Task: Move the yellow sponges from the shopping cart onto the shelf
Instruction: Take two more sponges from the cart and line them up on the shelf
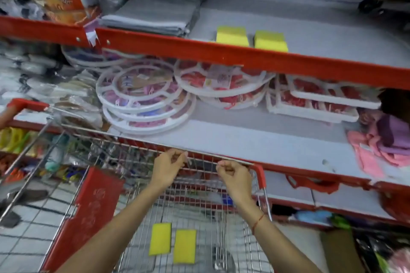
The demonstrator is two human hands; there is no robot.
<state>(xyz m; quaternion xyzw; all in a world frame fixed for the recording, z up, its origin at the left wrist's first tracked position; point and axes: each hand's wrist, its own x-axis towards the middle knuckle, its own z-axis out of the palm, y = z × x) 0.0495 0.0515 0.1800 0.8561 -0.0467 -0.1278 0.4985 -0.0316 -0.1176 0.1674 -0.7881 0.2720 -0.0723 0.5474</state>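
Observation:
Two yellow sponges lie flat on the wire floor of the shopping cart (pixel 261 175), one (pixel 160 238) beside the other (pixel 184 246). Two more yellow sponges, one (pixel 232 36) left of the other (pixel 270 41), sit side by side on the upper grey shelf (pixel 321 35), just behind its red front rail. My left hand (pixel 169 165) and my right hand (pixel 233 173) hover above the cart near its far rim, fingers curled, holding nothing. Both are well above the sponges in the cart.
Folded grey cloths (pixel 153 15) are stacked left of the shelf sponges. The lower shelf holds round white hangers (pixel 144 99), white trays (pixel 315 104) and pink cloths (pixel 381 146). The cart's red plastic flap (pixel 88 213) stands at the left.

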